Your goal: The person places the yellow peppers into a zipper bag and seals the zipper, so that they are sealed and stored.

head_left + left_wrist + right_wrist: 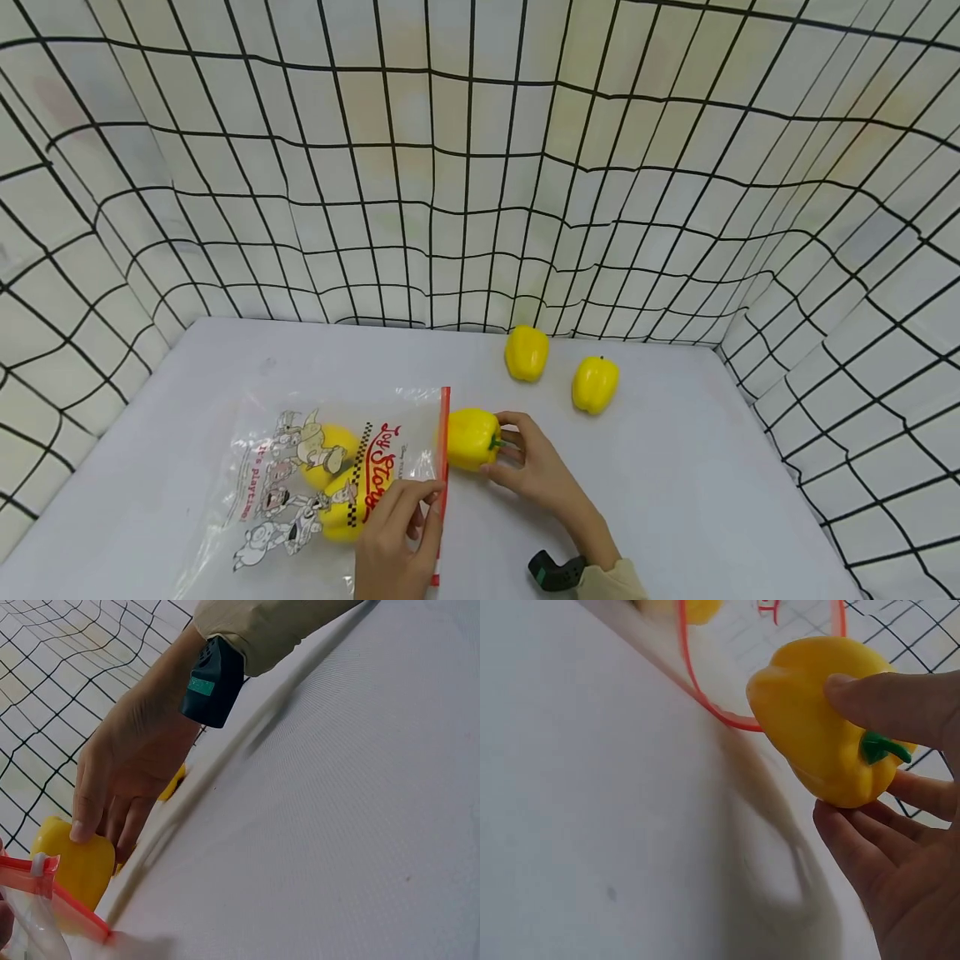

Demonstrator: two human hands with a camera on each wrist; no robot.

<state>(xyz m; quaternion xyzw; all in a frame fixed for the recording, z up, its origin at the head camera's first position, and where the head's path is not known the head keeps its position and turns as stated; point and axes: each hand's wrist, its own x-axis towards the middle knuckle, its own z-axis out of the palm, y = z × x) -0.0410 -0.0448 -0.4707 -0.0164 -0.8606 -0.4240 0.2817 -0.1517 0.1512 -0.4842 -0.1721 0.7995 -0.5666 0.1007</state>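
My right hand (pixel 536 467) grips a yellow bell pepper (pixel 817 712) with a green stem, thumb on one side and fingers on the other. In the head view that pepper's far end is right at the red-edged mouth of a clear zip bag (pixel 247 492) printed with cartoon figures. Seen from the right wrist, the red rim gapes in a loop in front of the pepper. My left hand (pixel 397 533) pinches the bag's near edge by the red strip. Inside the bag lie yellow peppers (pixel 337 521), seen through the print.
Two more yellow peppers, one at the back (pixel 527 353) and one further right (pixel 596 385), stand on the white table (pixel 712 500). Black netting (pixel 450 175) over pale walls encloses the table's back and sides. A dark wrist camera (pixel 557 572) sits at the right wrist.
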